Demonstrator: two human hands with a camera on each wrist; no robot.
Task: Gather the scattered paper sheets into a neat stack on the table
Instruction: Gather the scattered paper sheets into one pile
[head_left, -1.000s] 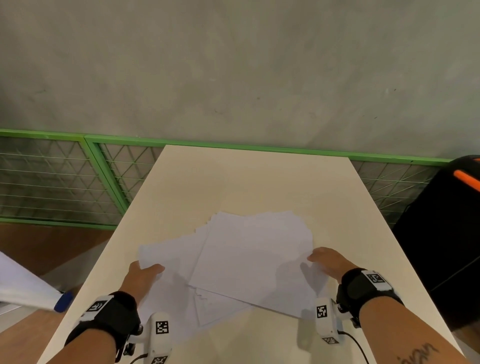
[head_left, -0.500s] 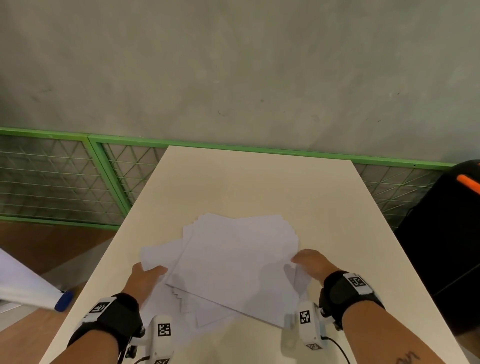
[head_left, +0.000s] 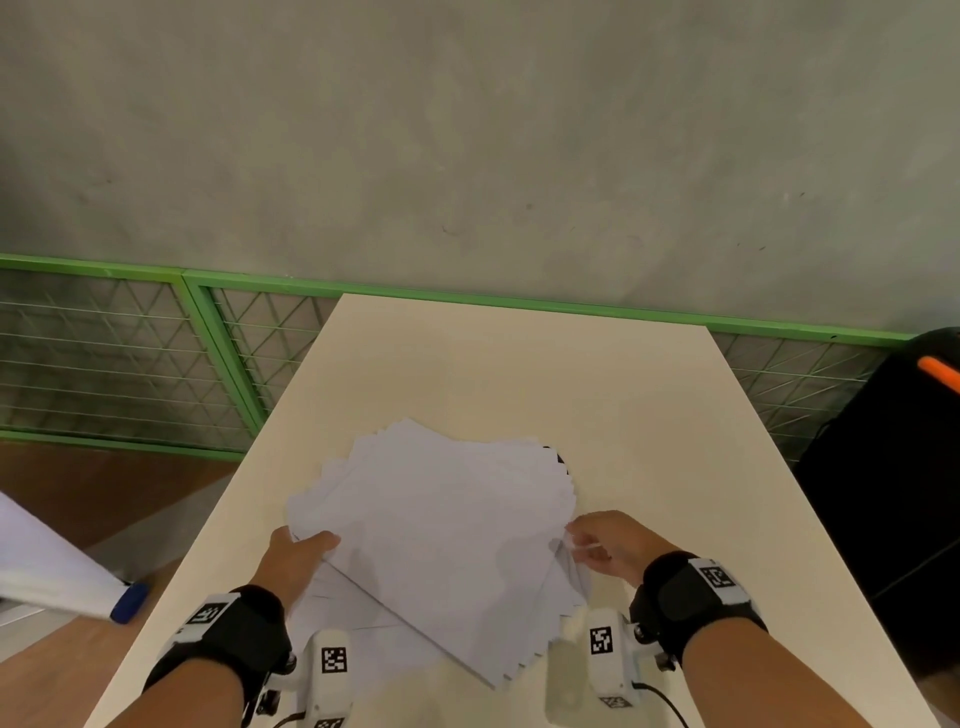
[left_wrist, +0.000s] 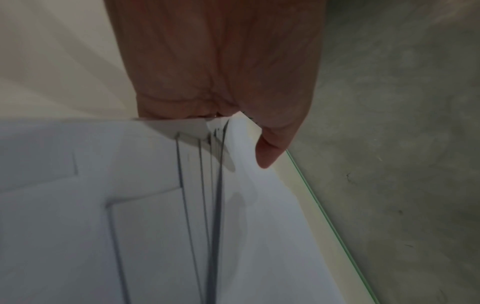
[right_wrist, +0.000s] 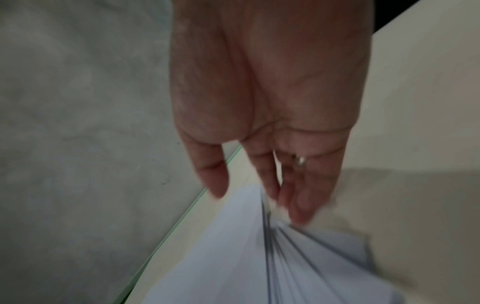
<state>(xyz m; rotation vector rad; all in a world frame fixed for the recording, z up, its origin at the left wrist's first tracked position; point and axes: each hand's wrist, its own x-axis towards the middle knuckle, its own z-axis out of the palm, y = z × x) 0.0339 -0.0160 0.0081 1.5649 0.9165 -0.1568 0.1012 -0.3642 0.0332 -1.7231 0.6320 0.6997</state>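
Note:
Several white paper sheets lie in a loose, fanned pile on the beige table, their edges not lined up. My left hand holds the pile's left edge. Its thumb lies over the top sheets, and its fingers are hidden beneath them. My right hand is at the pile's right edge. Its fingers are nearly straight, with their tips against the fanned sheet edges. The right thumb stands apart above the paper.
A green-framed wire fence runs behind the table below a grey concrete wall. To the right stands a black object with an orange piece. Left of the table, low down, is a white roll with a blue end.
Both hands have moved inward toward each other, and the spread sheets have slid into a tighter, overlapping pile. The left thumb now sits on top of the sheets.

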